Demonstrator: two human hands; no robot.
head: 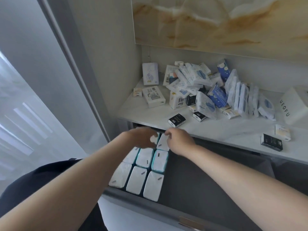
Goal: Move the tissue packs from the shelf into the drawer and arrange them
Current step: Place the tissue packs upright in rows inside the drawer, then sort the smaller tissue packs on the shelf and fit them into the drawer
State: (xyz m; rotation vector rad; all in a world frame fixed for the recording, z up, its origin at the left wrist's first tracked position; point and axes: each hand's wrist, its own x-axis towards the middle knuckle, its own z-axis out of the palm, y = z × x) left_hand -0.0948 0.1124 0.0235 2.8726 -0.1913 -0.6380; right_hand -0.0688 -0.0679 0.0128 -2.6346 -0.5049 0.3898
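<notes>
While my left hand (141,137) grips a white pack (153,139) deep in the drawer (208,177), my right hand (179,140) pinches the neighbouring pack (162,145). On the shelf (150,112), loose packs (208,90) lie heaped.

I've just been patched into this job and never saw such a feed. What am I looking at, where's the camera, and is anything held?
There is no machine here: a person works with two bare hands, and the one picture comes from a camera on their head, looking down. The left hand and right hand reach into an open grey drawer, where white tissue packs stand in tidy rows. The right hand pinches the top of a back-row pack; the left hand is blurred, touching a neighbouring pack, its grip unclear. Above, the white shelf carries a loose pile of packs waiting to be moved.
</notes>
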